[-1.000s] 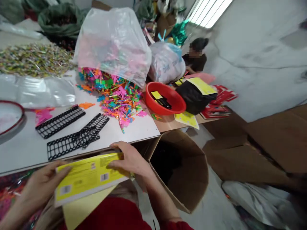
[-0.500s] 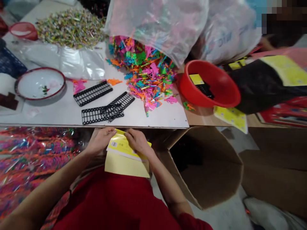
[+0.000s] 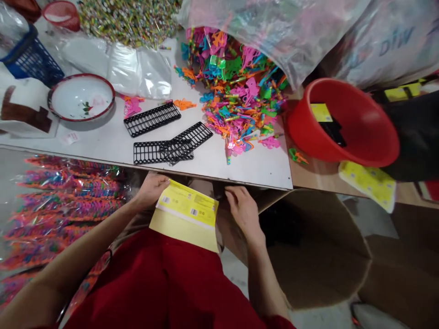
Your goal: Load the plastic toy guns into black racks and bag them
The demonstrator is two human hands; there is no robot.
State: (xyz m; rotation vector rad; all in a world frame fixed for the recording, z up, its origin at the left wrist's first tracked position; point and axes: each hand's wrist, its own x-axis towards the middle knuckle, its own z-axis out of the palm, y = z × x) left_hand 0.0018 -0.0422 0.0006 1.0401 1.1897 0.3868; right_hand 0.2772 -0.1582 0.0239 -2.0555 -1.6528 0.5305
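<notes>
A stack of yellow printed cards (image 3: 187,211) lies on my lap just below the table's front edge. My left hand (image 3: 150,189) grips the stack's upper left corner, fingers curled on it. My right hand (image 3: 243,211) hovers just right of the cards with its fingers loosely spread, holding nothing, over the flap of an open cardboard box (image 3: 308,246). On the white tabletop (image 3: 103,146) above lie three black plastic grid strips (image 3: 164,148), two of them overlapping.
A heap of colourful plastic toy pieces (image 3: 236,96) spills from a clear bag (image 3: 274,32). A red basin (image 3: 346,123) stands at right, a white enamel bowl (image 3: 81,97) at left, a blue basket (image 3: 30,59) behind it. Packed colourful bundles (image 3: 58,201) sit below the table at left.
My right hand has come off the yellow cards and moved right toward the box. The view has tilted down and closer to the table.
</notes>
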